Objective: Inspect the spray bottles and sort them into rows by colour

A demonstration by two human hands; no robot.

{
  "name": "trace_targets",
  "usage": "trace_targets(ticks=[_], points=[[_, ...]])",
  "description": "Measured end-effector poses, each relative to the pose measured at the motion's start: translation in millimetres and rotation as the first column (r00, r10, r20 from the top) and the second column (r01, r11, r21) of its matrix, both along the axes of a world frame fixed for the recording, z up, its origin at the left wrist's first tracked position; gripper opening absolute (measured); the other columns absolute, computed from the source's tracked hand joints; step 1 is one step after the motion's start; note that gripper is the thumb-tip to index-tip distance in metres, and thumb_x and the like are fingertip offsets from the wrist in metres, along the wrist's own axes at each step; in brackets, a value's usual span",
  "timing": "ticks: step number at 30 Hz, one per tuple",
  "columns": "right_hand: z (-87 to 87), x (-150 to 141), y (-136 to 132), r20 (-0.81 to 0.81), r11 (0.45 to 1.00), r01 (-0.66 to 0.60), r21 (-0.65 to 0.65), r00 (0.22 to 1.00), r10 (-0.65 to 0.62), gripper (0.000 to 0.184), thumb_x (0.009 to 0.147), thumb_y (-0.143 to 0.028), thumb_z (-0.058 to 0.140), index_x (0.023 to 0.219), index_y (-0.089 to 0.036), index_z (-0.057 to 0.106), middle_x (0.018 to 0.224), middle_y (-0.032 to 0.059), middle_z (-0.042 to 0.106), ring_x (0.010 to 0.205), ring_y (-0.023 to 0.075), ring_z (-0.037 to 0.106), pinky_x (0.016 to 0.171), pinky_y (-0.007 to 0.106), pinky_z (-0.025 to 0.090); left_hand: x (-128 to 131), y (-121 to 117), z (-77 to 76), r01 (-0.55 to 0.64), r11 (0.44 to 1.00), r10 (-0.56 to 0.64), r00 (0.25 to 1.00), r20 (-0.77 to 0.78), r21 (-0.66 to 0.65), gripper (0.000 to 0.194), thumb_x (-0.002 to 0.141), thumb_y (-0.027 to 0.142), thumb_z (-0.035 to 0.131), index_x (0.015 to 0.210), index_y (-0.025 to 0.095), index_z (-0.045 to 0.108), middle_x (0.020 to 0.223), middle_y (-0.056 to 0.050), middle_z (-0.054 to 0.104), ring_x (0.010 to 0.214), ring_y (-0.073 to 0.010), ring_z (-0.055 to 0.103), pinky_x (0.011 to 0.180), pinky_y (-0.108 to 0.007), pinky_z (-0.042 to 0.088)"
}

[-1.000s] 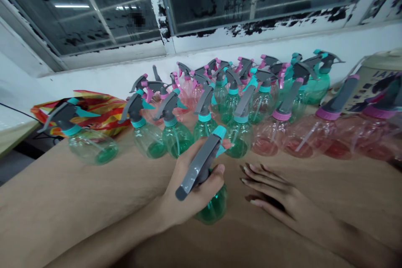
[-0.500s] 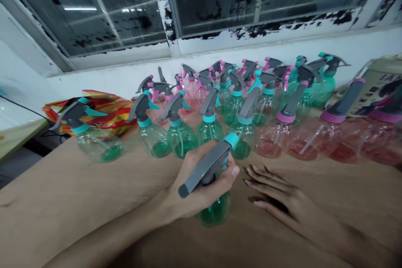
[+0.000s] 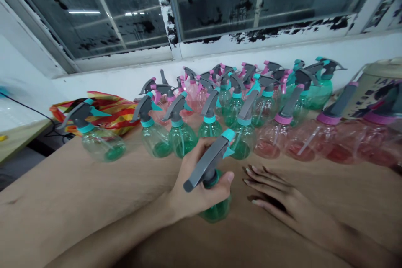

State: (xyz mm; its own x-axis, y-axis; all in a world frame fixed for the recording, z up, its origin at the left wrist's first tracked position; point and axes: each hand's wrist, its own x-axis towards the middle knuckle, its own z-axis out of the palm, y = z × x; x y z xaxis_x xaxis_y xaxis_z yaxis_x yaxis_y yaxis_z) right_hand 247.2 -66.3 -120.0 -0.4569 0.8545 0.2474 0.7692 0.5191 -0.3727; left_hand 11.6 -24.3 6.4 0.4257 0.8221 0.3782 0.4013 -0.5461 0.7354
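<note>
Left hand point(image 3: 188, 190), head view: I have it curled around the neck of a green spray bottle point(image 3: 220, 211), the thumb lying along the near right side; the other fingers pass behind the grey head, so I cannot tell how hard they press.
Green spray bottle: upright or nearly so, at the centre, in front of the bottle rows; its turquoise nozzle points away to the upper right and its grey tail back toward my lower left. I cannot tell whether its base meets the wood.
Left forearm point(image 3: 125, 230): runs in from the lower left, angled up to the wrist.
Right hand point(image 3: 287, 199): released, holding nothing, palm down on the wooden tabletop point(image 3: 72, 201), fingers extended and slightly apart, pointing left toward the held bottle but clear of it.
Right forearm point(image 3: 348, 234): comes in low from the right edge, in shadow.
Front row: turquoise-collared spray bottles point(image 3: 184, 139) to the left, pink-collared spray bottles point(image 3: 301, 148) to the right, with more of both kinds crowded behind.
Left end: a red-and-yellow bag point(image 3: 117, 111) lies behind the leftmost bottle.
</note>
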Motion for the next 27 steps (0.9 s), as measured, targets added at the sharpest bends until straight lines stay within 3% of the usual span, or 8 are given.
trace_targets(ticks=[5, 11, 15, 16, 20, 23, 27], points=[[0.5, -0.7, 0.5, -0.024, 1.0, 0.002, 0.004, 1.0, -0.002, 0.044, 0.089, -0.038, 0.049, 0.132, -0.032, 0.045, 0.142, -0.0021, 0.039, 0.131, 0.0215, 0.033, 0.108, 0.045, 0.03, -10.0, -3.5, -8.6, -0.078, 0.99, 0.088, 0.993, -0.081, 0.12, 0.02, 0.076, 0.024, 0.057, 0.094, 0.023, 0.048, 0.076, 0.002, 0.052, 0.061, -0.0148, 0.05, 0.058, -0.028, 0.046], [-0.4, -1.7, -0.3, -0.011, 0.999, -0.004, 0.044, 1.0, 0.004, 0.041, 0.089, -0.035, 0.048, 0.13, -0.031, 0.048, 0.14, -0.0017, 0.043, 0.129, 0.0218, 0.037, 0.108, 0.045, 0.032, -55.8, -16.9, -12.7, -0.047, 0.996, 0.053, 0.995, -0.089, 0.07, 0.022, 0.081, 0.032, 0.061, 0.1, 0.023, 0.056, 0.096, -0.002, 0.064, 0.088, -0.0204, 0.062, 0.075, -0.031, 0.052], [-2.8, -1.3, -1.6, -0.026, 0.998, 0.018, 0.068, 1.0, -0.016, 0.039, 0.088, -0.035, 0.049, 0.127, -0.03, 0.052, 0.137, -0.0002, 0.047, 0.126, 0.0232, 0.041, 0.106, 0.045, 0.034, -104.5, -18.1, -8.4, -0.27, 0.952, 0.291, 0.945, -0.149, 0.146, 0.023, 0.079, 0.037, 0.064, 0.099, 0.026, 0.061, 0.095, 0.0, 0.067, 0.087, -0.0214, 0.063, 0.079, -0.034, 0.052], [-3.5, -0.9, -1.9, -0.021, 0.997, 0.02, 0.068, 1.0, -0.018, 0.039, 0.088, -0.035, 0.048, 0.127, -0.03, 0.052, 0.137, 0.0001, 0.047, 0.126, 0.0236, 0.041, 0.105, 0.046, 0.034, -117.7, -15.8, -8.8, -0.315, 0.936, 0.34, 0.925, -0.171, 0.155, 0.026, 0.076, 0.037, 0.066, 0.1, 0.027, 0.061, 0.096, 0.0, 0.068, 0.089, -0.0235, 0.063, 0.082, -0.037, 0.051], [-4.9, 0.6, -3.1, -0.039, 0.998, 0.03, 0.062, 0.999, -0.028, 0.039, 0.088, -0.038, 0.046, 0.124, -0.029, 0.055, 0.135, 0.0018, 0.049, 0.123, 0.0251, 0.045, 0.1, 0.046, 0.04, -166.7, 1.3, -15.1, -0.505, 0.857, 0.498, 0.863, 0.083, 0.107, 0.029, 0.07, 0.044, 0.068, 0.087, 0.021, 0.064, 0.094, -0.006, 0.07, 0.089, -0.0274, 0.065, 0.075, -0.038, 0.053], [-6.0, 0.8, -3.1, -0.091, 0.996, 0.056, 0.068, 0.995, -0.05, 0.037, 0.086, -0.042, 0.046, 0.117, -0.029, 0.061, 0.129, 0.0028, 0.055, 0.118, 0.0269, 0.05, 0.098, 0.047, 0.043, -192.2, 18.0, -20.4, -0.561, 0.82, 0.546, 0.826, 0.139, 0.114, 0.034, 0.068, 0.044, 0.068, 0.089, 0.017, 0.065, 0.09, -0.008, 0.07, 0.085, -0.0271, 0.065, 0.071, -0.036, 0.052], [-10.0, 1.9, -4.3, -0.109, 0.995, 0.081, 0.058, 0.991, -0.075, 0.036, 0.085, -0.044, 0.046, 0.115, -0.031, 0.062, 0.125, 0.0017, 0.058, 0.116, 0.0284, 0.052, 0.097, 0.047, 0.045, -207.5, 43.4, -29.4, -0.59, 0.792, 0.569, 0.807, 0.159, 0.16, 0.031, 0.071, 0.046, 0.064, 0.08, 0.016, 0.064, 0.079, -0.006, 0.067, 0.076, -0.0228, 0.062, 0.065, -0.032, 0.05]])
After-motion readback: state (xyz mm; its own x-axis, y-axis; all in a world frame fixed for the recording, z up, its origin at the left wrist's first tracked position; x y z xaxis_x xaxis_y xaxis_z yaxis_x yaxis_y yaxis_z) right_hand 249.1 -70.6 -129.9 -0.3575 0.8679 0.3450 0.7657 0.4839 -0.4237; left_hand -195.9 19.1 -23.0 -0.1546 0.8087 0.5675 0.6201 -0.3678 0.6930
